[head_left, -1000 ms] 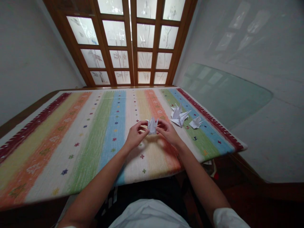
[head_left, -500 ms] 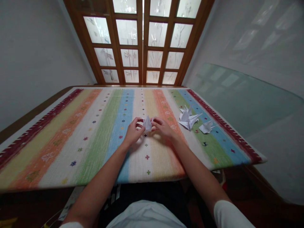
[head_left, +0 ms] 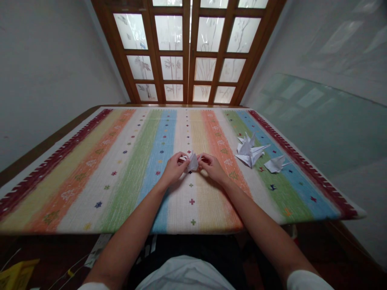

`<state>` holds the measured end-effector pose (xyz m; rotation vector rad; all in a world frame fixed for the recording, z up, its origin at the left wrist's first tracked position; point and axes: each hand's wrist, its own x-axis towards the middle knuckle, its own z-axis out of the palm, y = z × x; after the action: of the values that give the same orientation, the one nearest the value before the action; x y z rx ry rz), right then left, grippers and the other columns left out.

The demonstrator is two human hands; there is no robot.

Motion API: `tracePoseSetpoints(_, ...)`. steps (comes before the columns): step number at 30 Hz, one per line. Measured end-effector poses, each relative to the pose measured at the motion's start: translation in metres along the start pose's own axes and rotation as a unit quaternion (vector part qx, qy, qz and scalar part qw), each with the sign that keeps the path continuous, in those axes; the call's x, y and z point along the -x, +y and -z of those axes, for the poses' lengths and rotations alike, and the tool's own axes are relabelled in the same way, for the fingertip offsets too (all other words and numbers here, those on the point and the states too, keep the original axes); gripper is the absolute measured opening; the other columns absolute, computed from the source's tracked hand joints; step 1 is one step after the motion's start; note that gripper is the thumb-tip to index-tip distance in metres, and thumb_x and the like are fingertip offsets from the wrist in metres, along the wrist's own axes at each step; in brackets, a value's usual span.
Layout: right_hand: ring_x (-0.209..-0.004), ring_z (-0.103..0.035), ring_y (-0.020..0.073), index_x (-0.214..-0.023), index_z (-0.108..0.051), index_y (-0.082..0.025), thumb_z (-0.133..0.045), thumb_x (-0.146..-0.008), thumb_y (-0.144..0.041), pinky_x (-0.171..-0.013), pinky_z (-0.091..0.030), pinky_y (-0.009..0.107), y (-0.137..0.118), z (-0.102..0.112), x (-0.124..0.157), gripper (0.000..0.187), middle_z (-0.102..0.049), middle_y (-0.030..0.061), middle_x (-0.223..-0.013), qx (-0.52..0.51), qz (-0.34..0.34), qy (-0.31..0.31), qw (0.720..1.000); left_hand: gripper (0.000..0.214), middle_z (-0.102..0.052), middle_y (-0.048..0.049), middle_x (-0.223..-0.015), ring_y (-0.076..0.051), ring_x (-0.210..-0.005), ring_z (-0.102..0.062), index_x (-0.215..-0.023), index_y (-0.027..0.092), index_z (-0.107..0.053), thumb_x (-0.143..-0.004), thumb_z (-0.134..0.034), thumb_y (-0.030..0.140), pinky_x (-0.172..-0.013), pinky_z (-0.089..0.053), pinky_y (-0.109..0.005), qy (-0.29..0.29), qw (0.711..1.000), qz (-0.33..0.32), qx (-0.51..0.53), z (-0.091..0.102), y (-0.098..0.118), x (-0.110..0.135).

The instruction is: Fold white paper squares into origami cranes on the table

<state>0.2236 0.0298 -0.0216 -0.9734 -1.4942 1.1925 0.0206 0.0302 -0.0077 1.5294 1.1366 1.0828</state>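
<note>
A small white folded paper crane [head_left: 192,162] sits between my two hands, low over the striped tablecloth [head_left: 127,169]. My left hand [head_left: 173,168] pinches its left side with curled fingers. My right hand [head_left: 211,167] pinches its right side the same way. Both hands rest near the middle of the table, on the white and yellow stripes.
Two finished white paper cranes [head_left: 249,150] lie together to the right, and a smaller one [head_left: 275,164] lies beside them. A wooden-framed glass door [head_left: 189,52] stands behind the table. A glass pane [head_left: 317,121] leans against the right wall. A yellow object [head_left: 15,272] is on the floor at lower left.
My hands have lowered the crane towards the cloth and drawn closer together. The view has shifted, so the finished cranes appear further right.
</note>
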Motion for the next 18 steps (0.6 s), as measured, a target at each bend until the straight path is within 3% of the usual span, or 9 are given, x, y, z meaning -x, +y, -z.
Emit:
tracePoseSetpoints(9,-0.070,-0.068,0.0180,-0.087,-0.068,-0.022,-0.080,-0.080,-0.044,-0.067,-0.057,0.031,-0.0021,0.0051,0.0012,0.026,-0.070,0.0009,-0.078,0.006,-0.010,0.034,0.999,0.006,-0.073,-0.0030,-0.086,-0.016,-0.071,-0.073,-0.090,0.019,-0.065,-0.089,-0.068,0.024,-0.065,-0.061,-0.026,0.065,0.997,0.001,0.037,-0.0001,0.0061,-0.0004)
tracePoseSetpoints(18,-0.077,-0.070,0.0188,-0.093,-0.069,-0.023,-0.079,-0.082,-0.049,-0.067,-0.060,0.031,-0.0043,0.0007,0.0036,0.030,-0.071,0.0021,-0.089,-0.026,-0.022,0.016,0.999,0.013,-0.075,-0.0060,-0.095,-0.016,-0.075,-0.073,-0.091,0.018,-0.068,-0.090,-0.071,0.030,-0.068,-0.059,-0.026,0.029,0.999,-0.016,0.019,-0.0031,0.0045,0.0012)
